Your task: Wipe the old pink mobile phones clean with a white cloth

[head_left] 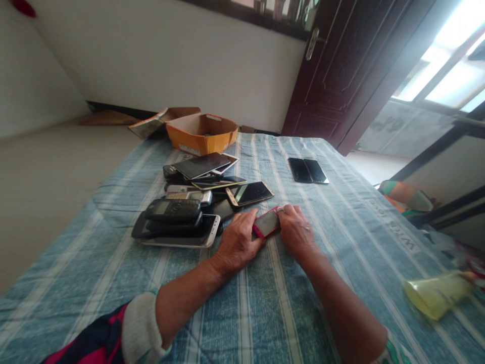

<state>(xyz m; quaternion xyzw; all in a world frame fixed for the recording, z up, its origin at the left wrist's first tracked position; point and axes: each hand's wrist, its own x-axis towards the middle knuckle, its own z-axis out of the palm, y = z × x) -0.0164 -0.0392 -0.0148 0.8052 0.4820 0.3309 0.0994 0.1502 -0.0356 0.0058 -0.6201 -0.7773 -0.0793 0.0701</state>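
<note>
A small red mobile phone [267, 223] with a grey screen lies between my two hands, low over the striped cloth. My left hand [239, 240] grips its left end with thumb and fingers. At its right end my right hand [297, 230] is closed on it, fingers curled. Just left of my left hand is a heap of mobile phones: a black keypad phone [173, 210] rests on a white-edged smartphone [210, 231]. Beyond my hands lies a gold smartphone [250, 193], and a large dark phone [202, 165] tops the far part of the heap.
An open orange cardboard box [202, 139] stands at the far edge of the cloth-covered bed [242, 323]. Two dark smartphones [307, 170] lie side by side at the far right. A yellow translucent container [435, 296] lies at the right. Behind is a dark red door [341, 65].
</note>
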